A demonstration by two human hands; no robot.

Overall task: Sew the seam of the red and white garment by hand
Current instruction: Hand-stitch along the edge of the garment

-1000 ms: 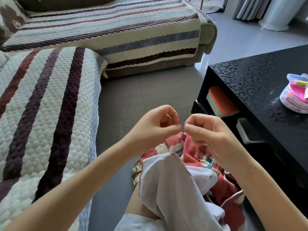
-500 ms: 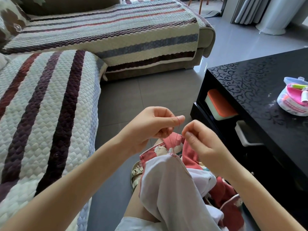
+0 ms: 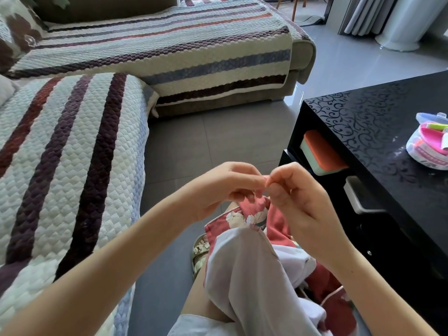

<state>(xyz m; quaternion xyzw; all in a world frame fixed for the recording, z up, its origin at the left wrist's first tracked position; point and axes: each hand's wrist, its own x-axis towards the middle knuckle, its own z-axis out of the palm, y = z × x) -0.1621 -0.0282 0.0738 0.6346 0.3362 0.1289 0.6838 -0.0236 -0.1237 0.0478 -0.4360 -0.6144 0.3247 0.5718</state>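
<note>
**Grip.** Left hand (image 3: 225, 187) and right hand (image 3: 303, 204), one of each, raised together. Both grips are closed into a thumb-and-forefinger pinch, and the fingertips (image 3: 263, 178) of the two hands meet. Whatever is pinched (needle or thread, presumably) is too fine to see, so I cannot tell what either grip holds.

**Task item.** Garment (image 3: 244, 275), count one, red floral outside and white inside.
- Position: directly below the grip. Its red edge (image 3: 254, 212) rises to just under the meeting fingertips.
- Long axis: from the grip down towards the person's lap.
- Nearer hand: the left, whose lower fingers sit at the red edge, touching or just beside it; I cannot tell which. The right hand is just beside the same edge.
- Judgement: the next stitch calls for a short drop of the pinch straight down onto that edge.

**Outward from the grip.**
- Sandal (image 3: 200, 253): one visible, below and to the left of the grip, on the floor (image 3: 218, 137).
- Orange-lidded box (image 3: 320, 151): one, near the grip on the right, on a shelf under the worktop.
- Worktop (image 3: 378, 122): one, black and patterned, to the right.
- Sewing box (image 3: 429, 151): one, open, well apart at the far right on the worktop.
- Sofa (image 3: 72, 166): two striped sections, left of and beyond the grip.
</note>
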